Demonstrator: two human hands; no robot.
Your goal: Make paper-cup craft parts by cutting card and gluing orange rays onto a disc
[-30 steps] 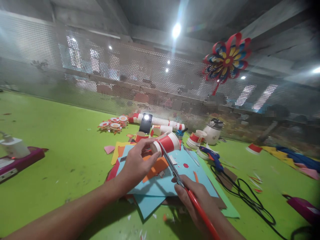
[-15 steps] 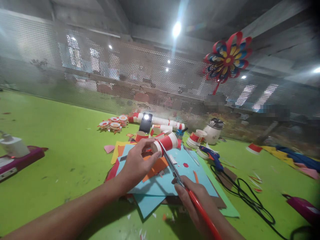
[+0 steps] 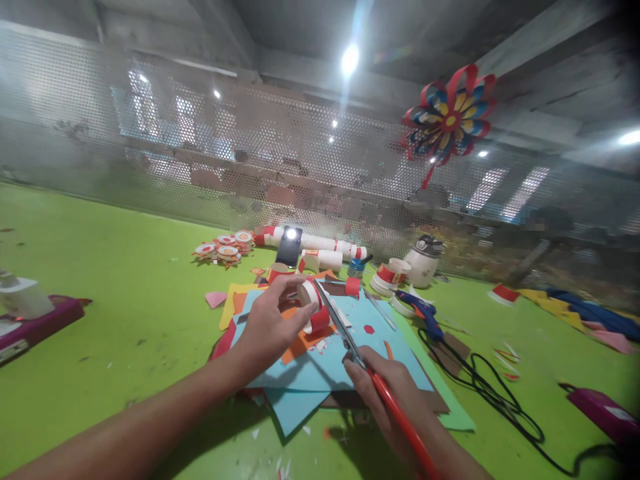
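My left hand (image 3: pixel 267 325) pinches the white rim end of a red and white paper cup (image 3: pixel 311 298) just above a pile of coloured paper sheets (image 3: pixel 327 360). The cup is cut round: a red strip (image 3: pixel 320 319) hangs from it and a small red piece (image 3: pixel 353 286) lies beyond on the paper. My right hand (image 3: pixel 387 393) is closed on red-handled scissors (image 3: pixel 360 363), whose blades point up-left and meet the cup.
A blue glue gun (image 3: pixel 423 310) with a black cord (image 3: pixel 493 393) lies right of the paper. Stacked cup pieces (image 3: pixel 390 277), a white pot (image 3: pixel 423 263), a lit phone (image 3: pixel 289 245) and paper flowers (image 3: pixel 225 248) stand behind. A pinwheel (image 3: pixel 447 123) hangs on the mesh wall. Magenta trays (image 3: pixel 40 320) sit at both sides.
The cup has gone from whole to cut: its red part has come away, leaving the rim end in my left hand with a strip hanging. The scissors stay at the cup.
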